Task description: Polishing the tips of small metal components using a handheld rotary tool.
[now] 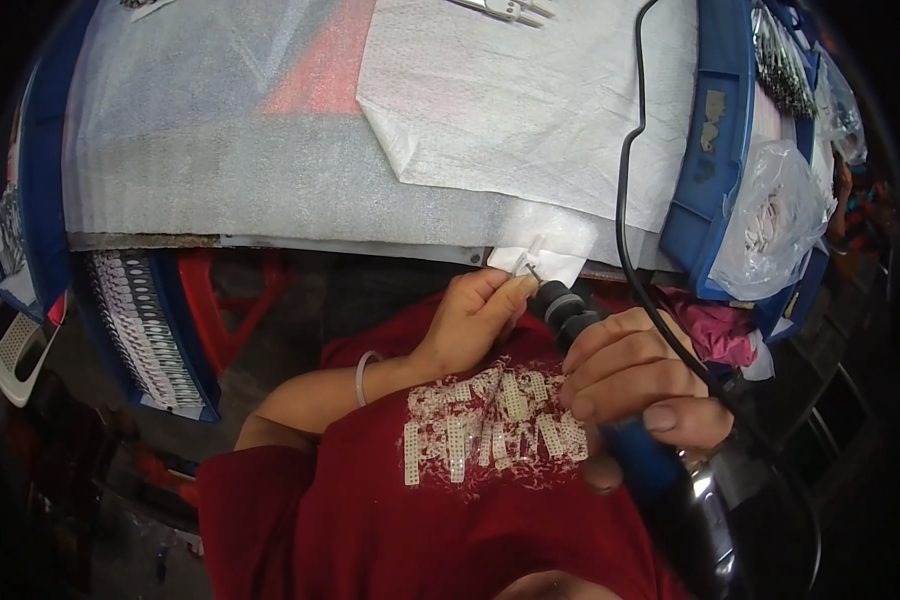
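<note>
At the near edge of the table, my left hand (475,312) pinches a small pale part (519,262) between thumb and forefinger. The part's kind is too small to make out. Under the fingertips lies a folded white pad (562,263). My right hand (642,375) wraps round a black and blue corded electric drill (653,462), slanting up from the lower right. Its dark chuck (558,302) points at my left fingertips, and its thin bit (534,273) ends close to the small part. Whether the bit touches it, I cannot tell.
White foam sheeting (220,170) covers the table. A pronged metal piece (510,12) lies at its far side. The black cord (625,190) runs down the right. Blue bins (705,175) flank the table, one beside a clear plastic bag (770,220). Below left, another holds rows of metal pieces (140,320).
</note>
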The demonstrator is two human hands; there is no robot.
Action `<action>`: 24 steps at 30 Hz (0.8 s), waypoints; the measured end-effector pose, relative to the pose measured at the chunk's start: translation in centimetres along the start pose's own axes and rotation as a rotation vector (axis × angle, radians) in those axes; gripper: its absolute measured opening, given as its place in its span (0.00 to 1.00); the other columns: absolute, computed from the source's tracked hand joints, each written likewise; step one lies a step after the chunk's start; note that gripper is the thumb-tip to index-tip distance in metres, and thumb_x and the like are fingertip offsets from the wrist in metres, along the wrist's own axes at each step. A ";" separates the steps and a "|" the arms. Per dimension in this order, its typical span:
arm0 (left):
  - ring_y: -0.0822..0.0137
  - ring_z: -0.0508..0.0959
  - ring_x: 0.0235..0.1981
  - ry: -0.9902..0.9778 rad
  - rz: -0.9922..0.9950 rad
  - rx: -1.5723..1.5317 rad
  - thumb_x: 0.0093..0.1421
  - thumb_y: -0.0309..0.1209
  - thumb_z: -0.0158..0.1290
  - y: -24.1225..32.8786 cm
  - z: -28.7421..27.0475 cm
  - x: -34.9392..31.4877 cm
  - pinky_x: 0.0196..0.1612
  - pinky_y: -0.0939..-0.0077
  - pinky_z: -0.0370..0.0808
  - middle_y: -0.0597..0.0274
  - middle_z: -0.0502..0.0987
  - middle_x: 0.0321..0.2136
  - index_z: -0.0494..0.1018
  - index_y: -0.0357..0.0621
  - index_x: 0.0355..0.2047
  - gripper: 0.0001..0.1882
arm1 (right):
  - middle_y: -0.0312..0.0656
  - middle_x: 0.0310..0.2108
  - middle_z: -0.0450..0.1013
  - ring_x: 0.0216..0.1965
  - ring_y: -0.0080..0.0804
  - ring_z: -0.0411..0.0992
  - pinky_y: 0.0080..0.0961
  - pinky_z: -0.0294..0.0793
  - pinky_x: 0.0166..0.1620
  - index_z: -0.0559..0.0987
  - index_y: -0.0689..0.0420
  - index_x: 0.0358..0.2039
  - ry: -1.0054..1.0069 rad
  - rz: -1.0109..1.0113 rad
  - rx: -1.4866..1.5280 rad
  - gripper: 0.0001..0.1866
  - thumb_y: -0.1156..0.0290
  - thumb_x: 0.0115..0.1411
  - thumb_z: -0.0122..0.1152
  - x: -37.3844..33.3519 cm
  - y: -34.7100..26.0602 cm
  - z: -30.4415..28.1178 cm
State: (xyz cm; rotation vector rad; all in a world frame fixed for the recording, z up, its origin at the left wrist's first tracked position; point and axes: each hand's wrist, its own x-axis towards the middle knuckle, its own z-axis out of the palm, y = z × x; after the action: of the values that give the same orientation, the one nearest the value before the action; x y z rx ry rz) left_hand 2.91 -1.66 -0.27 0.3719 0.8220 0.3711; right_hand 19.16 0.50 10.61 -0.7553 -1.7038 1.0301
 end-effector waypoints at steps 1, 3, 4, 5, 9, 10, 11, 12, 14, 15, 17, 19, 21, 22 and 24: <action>0.84 0.61 0.16 -0.014 0.011 -0.001 0.66 0.34 0.47 0.0 0.0 0.0 0.19 0.87 0.57 0.76 0.65 0.15 0.72 0.39 0.25 0.14 | 0.45 0.29 0.73 0.25 0.36 0.76 0.31 0.78 0.29 0.58 0.57 0.46 0.037 0.012 -0.036 0.33 0.61 0.49 0.71 -0.4 -0.2 0.2; 0.84 0.61 0.16 -0.033 -0.001 0.003 0.66 0.34 0.47 0.5 0.2 0.0 0.19 0.87 0.57 0.76 0.65 0.16 0.73 0.39 0.28 0.13 | 0.44 0.29 0.73 0.25 0.35 0.75 0.31 0.78 0.29 0.58 0.56 0.46 0.107 -0.021 -0.051 0.33 0.61 0.50 0.70 -1.1 -0.3 1.0; 0.84 0.61 0.17 -0.052 -0.012 0.007 0.67 0.34 0.46 0.7 0.3 -0.1 0.19 0.87 0.57 0.76 0.65 0.16 0.74 0.38 0.31 0.13 | 0.44 0.28 0.73 0.25 0.34 0.75 0.30 0.78 0.29 0.57 0.56 0.46 0.175 -0.054 -0.065 0.32 0.60 0.51 0.70 -1.3 -0.3 1.2; 0.84 0.61 0.17 -0.054 -0.014 0.008 0.67 0.34 0.46 0.6 0.2 -0.1 0.19 0.87 0.57 0.76 0.65 0.16 0.74 0.38 0.31 0.13 | 0.43 0.28 0.73 0.24 0.33 0.75 0.29 0.77 0.29 0.57 0.56 0.45 0.164 -0.057 -0.067 0.31 0.60 0.52 0.69 -1.3 -0.3 1.1; 0.84 0.61 0.17 -0.065 -0.014 -0.006 0.67 0.34 0.46 0.2 -0.2 0.0 0.19 0.88 0.57 0.75 0.65 0.17 0.74 0.38 0.35 0.13 | 0.44 0.28 0.73 0.23 0.33 0.75 0.29 0.77 0.28 0.57 0.56 0.44 0.134 -0.015 -0.075 0.31 0.59 0.52 0.68 -0.9 -0.2 0.8; 0.84 0.61 0.17 -0.074 -0.020 -0.038 0.67 0.35 0.46 0.1 -0.2 0.0 0.19 0.88 0.57 0.75 0.65 0.17 0.74 0.38 0.35 0.13 | 0.44 0.28 0.73 0.23 0.33 0.75 0.29 0.77 0.28 0.57 0.56 0.44 0.129 -0.028 -0.071 0.31 0.59 0.52 0.69 -1.0 -0.1 0.7; 0.84 0.61 0.17 -0.073 -0.020 -0.038 0.67 0.35 0.46 0.1 -0.2 -0.1 0.19 0.88 0.57 0.75 0.65 0.17 0.74 0.38 0.35 0.13 | 0.44 0.27 0.73 0.23 0.34 0.75 0.30 0.78 0.28 0.57 0.56 0.44 0.123 -0.041 -0.067 0.31 0.58 0.51 0.69 -1.1 0.0 0.8; 0.84 0.61 0.17 -0.069 -0.018 -0.030 0.67 0.35 0.46 0.1 -0.2 0.0 0.19 0.88 0.57 0.76 0.65 0.17 0.74 0.38 0.35 0.13 | 0.44 0.27 0.73 0.23 0.34 0.75 0.30 0.78 0.28 0.57 0.56 0.44 0.125 -0.039 -0.066 0.31 0.58 0.51 0.69 -1.1 0.2 1.0; 0.84 0.61 0.16 -0.066 -0.018 -0.023 0.67 0.35 0.46 0.4 0.0 0.0 0.19 0.88 0.57 0.76 0.65 0.17 0.75 0.38 0.36 0.13 | 0.54 0.25 0.73 0.20 0.40 0.74 0.34 0.77 0.23 0.66 0.64 0.35 0.298 -0.134 0.036 0.18 0.73 0.50 0.66 -0.8 0.6 1.6; 0.84 0.60 0.16 -0.063 -0.031 0.003 0.67 0.35 0.46 0.6 0.0 -0.1 0.19 0.88 0.56 0.76 0.65 0.17 0.75 0.38 0.36 0.13 | 0.54 0.25 0.73 0.20 0.40 0.74 0.34 0.77 0.23 0.66 0.64 0.35 0.299 -0.132 0.038 0.18 0.73 0.50 0.66 -0.9 0.6 1.3; 0.84 0.60 0.16 -0.059 -0.047 0.026 0.67 0.35 0.46 0.7 0.0 -0.1 0.19 0.88 0.56 0.76 0.65 0.16 0.75 0.38 0.36 0.13 | 0.45 0.27 0.73 0.23 0.33 0.75 0.29 0.78 0.28 0.57 0.57 0.43 0.117 -0.090 -0.053 0.32 0.57 0.51 0.69 -1.2 0.5 0.5; 0.85 0.61 0.17 -0.068 -0.034 0.027 0.67 0.35 0.46 0.6 -0.1 -0.1 0.19 0.89 0.56 0.76 0.65 0.16 0.75 0.38 0.36 0.13 | 0.45 0.27 0.73 0.23 0.33 0.75 0.29 0.78 0.28 0.57 0.57 0.43 0.134 -0.093 -0.053 0.32 0.57 0.51 0.69 -1.0 0.6 0.6; 0.85 0.61 0.17 -0.066 -0.054 0.029 0.67 0.35 0.46 0.8 0.0 -0.1 0.19 0.89 0.56 0.76 0.65 0.16 0.75 0.38 0.36 0.13 | 0.45 0.27 0.73 0.23 0.33 0.75 0.29 0.78 0.27 0.57 0.57 0.42 0.153 -0.091 -0.056 0.31 0.57 0.51 0.69 -1.0 0.6 0.7; 0.85 0.61 0.17 -0.068 -0.073 0.033 0.67 0.35 0.46 0.9 0.0 0.0 0.19 0.89 0.56 0.77 0.65 0.16 0.75 0.38 0.36 0.13 | 0.45 0.27 0.73 0.23 0.33 0.75 0.29 0.79 0.28 0.58 0.57 0.42 0.157 -0.087 -0.049 0.31 0.58 0.51 0.69 -1.1 0.6 0.7; 0.85 0.61 0.17 -0.066 -0.063 0.034 0.67 0.35 0.46 0.7 -0.1 0.0 0.19 0.89 0.56 0.77 0.65 0.16 0.75 0.38 0.36 0.13 | 0.45 0.27 0.73 0.23 0.33 0.75 0.29 0.79 0.28 0.58 0.57 0.41 0.156 -0.082 -0.038 0.30 0.59 0.51 0.69 -0.7 0.7 0.8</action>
State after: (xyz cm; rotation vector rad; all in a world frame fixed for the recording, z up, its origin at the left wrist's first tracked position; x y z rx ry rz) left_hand 2.74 -1.03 -0.01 0.3876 0.7745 0.2850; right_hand 18.70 -0.01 9.61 -0.7641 -1.6105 0.8621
